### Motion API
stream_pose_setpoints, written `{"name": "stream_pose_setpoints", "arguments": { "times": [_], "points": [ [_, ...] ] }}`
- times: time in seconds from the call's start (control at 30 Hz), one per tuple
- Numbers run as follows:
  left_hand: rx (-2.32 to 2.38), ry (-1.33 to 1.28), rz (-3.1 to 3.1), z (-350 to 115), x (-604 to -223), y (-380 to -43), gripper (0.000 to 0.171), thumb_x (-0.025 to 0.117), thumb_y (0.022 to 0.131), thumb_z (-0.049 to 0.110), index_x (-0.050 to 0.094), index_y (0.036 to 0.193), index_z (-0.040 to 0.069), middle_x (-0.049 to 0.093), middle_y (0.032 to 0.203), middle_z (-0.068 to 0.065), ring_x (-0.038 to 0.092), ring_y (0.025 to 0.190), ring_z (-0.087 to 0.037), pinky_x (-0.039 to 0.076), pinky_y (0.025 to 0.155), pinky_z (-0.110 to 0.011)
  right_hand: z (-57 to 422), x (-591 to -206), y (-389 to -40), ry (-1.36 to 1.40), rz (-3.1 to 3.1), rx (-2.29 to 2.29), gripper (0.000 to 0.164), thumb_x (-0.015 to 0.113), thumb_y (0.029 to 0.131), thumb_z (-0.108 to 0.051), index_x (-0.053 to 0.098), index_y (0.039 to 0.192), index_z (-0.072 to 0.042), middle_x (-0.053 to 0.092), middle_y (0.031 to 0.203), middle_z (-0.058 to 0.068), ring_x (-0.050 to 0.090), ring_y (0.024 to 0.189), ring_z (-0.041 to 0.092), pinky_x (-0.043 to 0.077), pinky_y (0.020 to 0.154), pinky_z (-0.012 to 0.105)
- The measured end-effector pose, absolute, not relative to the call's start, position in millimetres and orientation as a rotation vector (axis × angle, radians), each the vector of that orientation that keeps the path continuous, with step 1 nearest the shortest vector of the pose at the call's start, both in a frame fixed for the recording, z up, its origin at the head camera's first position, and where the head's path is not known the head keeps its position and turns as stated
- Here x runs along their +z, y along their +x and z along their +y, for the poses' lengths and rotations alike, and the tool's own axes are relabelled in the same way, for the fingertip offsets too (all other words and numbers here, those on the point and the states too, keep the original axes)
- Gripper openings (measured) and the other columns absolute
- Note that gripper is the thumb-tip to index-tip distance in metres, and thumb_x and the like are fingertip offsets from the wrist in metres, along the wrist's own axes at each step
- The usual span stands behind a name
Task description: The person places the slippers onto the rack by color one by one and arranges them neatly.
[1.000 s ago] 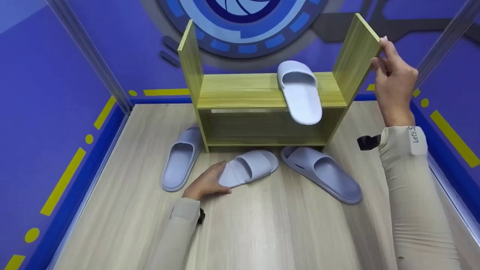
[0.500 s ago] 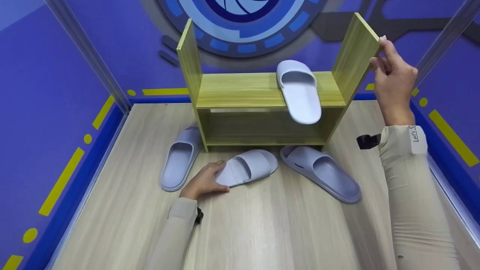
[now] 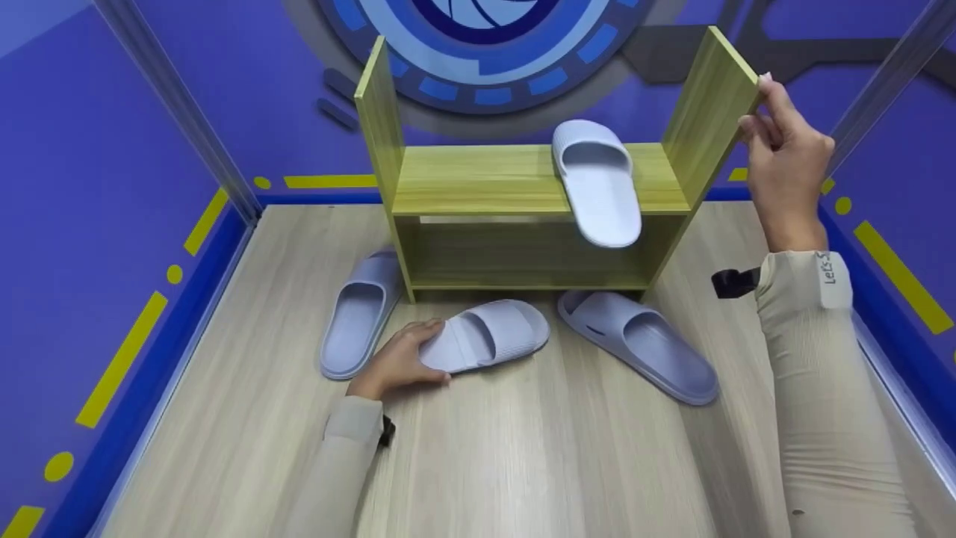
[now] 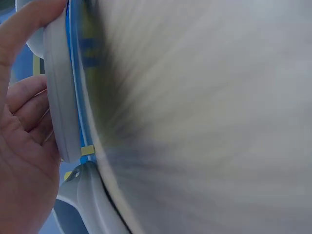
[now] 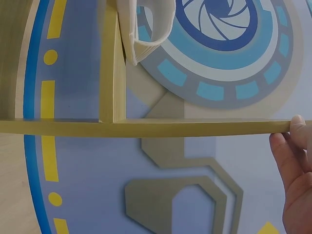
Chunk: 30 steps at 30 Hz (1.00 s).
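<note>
My left hand [image 3: 399, 360] holds a white slide slipper [image 3: 515, 334] by its heel end, just in front of the wooden shelf rack [image 3: 485, 179]. In the left wrist view the slipper's thick sole edge [image 4: 61, 92] lies between thumb and fingers. The right hand [image 3: 788, 161] pinches the upper front corner of the rack's right side panel; the right wrist view shows the thumb and fingers [image 5: 287, 158] on either side of that edge. A second white slipper [image 3: 603, 205] rests on the upper shelf at the right, its heel sticking out past the front.
On the floor, a grey-lilac slipper [image 3: 355, 325] lies left of the rack, and another [image 3: 650, 347] lies at an angle before its right leg. Blue printed walls [image 3: 112, 224] stand on the left, right and behind. The wood-grain floor [image 3: 508, 463] extends toward me.
My left hand has drawn the white slipper slightly left and toward me. The right hand keeps its place on the rack's side panel.
</note>
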<state>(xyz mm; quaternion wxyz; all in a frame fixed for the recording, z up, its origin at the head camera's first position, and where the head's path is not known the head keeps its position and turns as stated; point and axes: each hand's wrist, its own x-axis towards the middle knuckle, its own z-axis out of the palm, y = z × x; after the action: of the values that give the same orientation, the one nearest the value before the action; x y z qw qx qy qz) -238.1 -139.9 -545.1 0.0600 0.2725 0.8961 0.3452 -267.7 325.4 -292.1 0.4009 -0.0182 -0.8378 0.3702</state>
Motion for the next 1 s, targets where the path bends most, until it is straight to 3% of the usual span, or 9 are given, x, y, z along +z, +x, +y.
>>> {"name": "stream_pose_setpoints", "arguments": {
  "times": [0.23,0.43,0.63,0.87,1.0],
  "points": [
    [1.068,0.826,2.731,-145.2,-531.5,-238.4,0.093,0.088,0.063,0.030,0.047,0.140,-0.001,0.046,0.145,-0.020,0.042,0.134,-0.037,0.032,0.112,-0.048,325.7,-292.5,-269.0,-0.065,-2.126,0.934,0.042,0.060,0.092,-0.023,0.058,0.132,-0.033,0.063,0.130,-0.004,0.064,0.107,0.001,0.049,0.088,0.014],
    [1.094,0.800,2.708,-148.1,-514.7,-239.0,0.093,0.088,0.065,0.029,0.044,0.142,0.002,0.043,0.148,-0.016,0.038,0.138,-0.034,0.030,0.113,-0.047,326.0,-292.9,-269.3,-0.069,-2.116,0.926,0.041,0.060,0.091,-0.025,0.059,0.132,-0.031,0.063,0.129,-0.004,0.065,0.100,-0.006,0.048,0.080,0.007],
    [1.128,0.791,2.706,-151.3,-496.2,-237.8,0.094,0.087,0.067,0.031,0.042,0.145,0.006,0.041,0.151,-0.012,0.037,0.138,-0.033,0.033,0.111,-0.048,325.7,-292.4,-269.7,-0.065,-2.114,0.956,0.041,0.060,0.091,-0.022,0.059,0.131,-0.031,0.063,0.130,-0.003,0.064,0.108,0.001,0.050,0.088,0.014],
    [1.147,0.816,2.724,-153.7,-476.7,-236.6,0.094,0.087,0.067,0.032,0.042,0.145,0.009,0.041,0.151,-0.008,0.035,0.140,-0.030,0.034,0.110,-0.047,325.4,-293.2,-269.1,-0.048,-2.107,0.944,0.041,0.060,0.092,-0.023,0.058,0.132,-0.030,0.062,0.130,-0.004,0.064,0.105,-0.002,0.048,0.084,0.008],
    [1.172,0.801,2.718,-154.6,-466.4,-235.5,0.094,0.087,0.067,0.031,0.041,0.146,0.012,0.040,0.152,-0.005,0.034,0.140,-0.028,0.036,0.109,-0.047,324.7,-292.9,-268.9,-0.042,-2.101,0.958,0.041,0.060,0.091,-0.022,0.059,0.132,-0.029,0.063,0.130,-0.003,0.063,0.109,0.001,0.048,0.089,0.012]
  ]
}}
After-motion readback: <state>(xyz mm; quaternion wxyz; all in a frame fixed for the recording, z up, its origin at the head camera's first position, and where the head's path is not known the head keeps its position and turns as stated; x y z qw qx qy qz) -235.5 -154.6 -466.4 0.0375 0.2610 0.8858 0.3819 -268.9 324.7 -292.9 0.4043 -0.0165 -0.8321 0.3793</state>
